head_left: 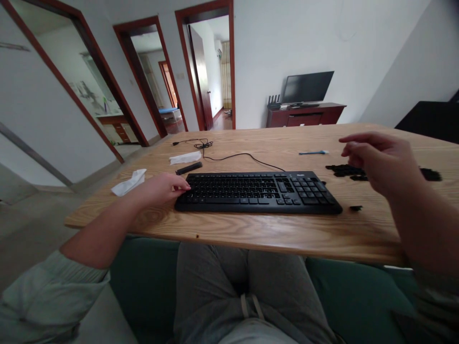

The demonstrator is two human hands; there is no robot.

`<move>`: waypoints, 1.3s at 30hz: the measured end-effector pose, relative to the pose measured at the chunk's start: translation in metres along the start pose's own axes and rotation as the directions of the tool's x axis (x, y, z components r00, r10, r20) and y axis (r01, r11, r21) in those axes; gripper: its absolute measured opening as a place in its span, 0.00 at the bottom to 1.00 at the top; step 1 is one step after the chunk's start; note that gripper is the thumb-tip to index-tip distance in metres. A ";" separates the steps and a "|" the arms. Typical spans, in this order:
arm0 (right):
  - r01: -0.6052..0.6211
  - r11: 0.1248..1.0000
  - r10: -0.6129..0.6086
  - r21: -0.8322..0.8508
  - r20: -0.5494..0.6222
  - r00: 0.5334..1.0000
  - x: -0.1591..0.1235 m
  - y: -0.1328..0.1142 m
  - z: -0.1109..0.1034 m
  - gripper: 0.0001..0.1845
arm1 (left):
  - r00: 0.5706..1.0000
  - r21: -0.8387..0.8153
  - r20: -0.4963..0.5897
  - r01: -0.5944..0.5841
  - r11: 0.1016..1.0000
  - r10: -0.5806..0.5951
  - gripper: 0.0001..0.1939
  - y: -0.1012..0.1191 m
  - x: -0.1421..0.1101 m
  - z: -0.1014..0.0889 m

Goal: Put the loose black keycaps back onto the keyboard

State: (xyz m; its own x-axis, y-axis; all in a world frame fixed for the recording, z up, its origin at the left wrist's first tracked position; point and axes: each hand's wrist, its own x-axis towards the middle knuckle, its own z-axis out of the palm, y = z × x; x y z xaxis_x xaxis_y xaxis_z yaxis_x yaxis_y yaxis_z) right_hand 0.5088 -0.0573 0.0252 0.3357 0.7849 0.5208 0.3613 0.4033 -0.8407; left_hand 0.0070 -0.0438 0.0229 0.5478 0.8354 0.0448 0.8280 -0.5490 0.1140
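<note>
Left hand (pixel 158 188) on black keyboard (pixel 258 193), fingers loosely together. Right hand (pixel 380 162) raised above loose black keycaps (pixel 346 170), fingers slightly spread, pinching nothing.

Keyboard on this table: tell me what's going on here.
A person's left hand rests at the edge of a black computer keyboard on a light wooden table. The right hand hovers over a cluster of small black loose pieces to the keyboard's right.
</note>
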 end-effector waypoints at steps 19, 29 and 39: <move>0.164 0.939 -0.078 -0.303 0.278 0.957 -0.013 -0.004 -0.001 0.14 | 0.986 -0.034 -0.091 0.135 0.990 -0.138 0.16 0.004 -0.011 0.002; 0.191 0.930 -0.063 -0.314 0.376 0.924 -0.012 0.004 0.010 0.12 | 0.987 -0.144 -0.157 -0.045 0.989 0.022 0.17 0.065 0.027 -0.011; 0.520 0.832 -0.212 -0.194 0.755 0.621 -0.039 0.000 0.045 0.15 | 0.923 -0.192 -0.017 -0.380 0.905 0.384 0.13 0.157 0.129 0.018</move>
State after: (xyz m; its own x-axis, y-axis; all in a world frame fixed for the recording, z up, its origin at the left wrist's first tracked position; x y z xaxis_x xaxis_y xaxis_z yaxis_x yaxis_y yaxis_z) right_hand 0.4562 -0.0669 -0.0021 -0.5250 0.7567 0.3896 0.6438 0.6525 -0.3997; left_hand 0.2094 -0.0228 0.0286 0.8213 0.5612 0.1023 0.5183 -0.8090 0.2772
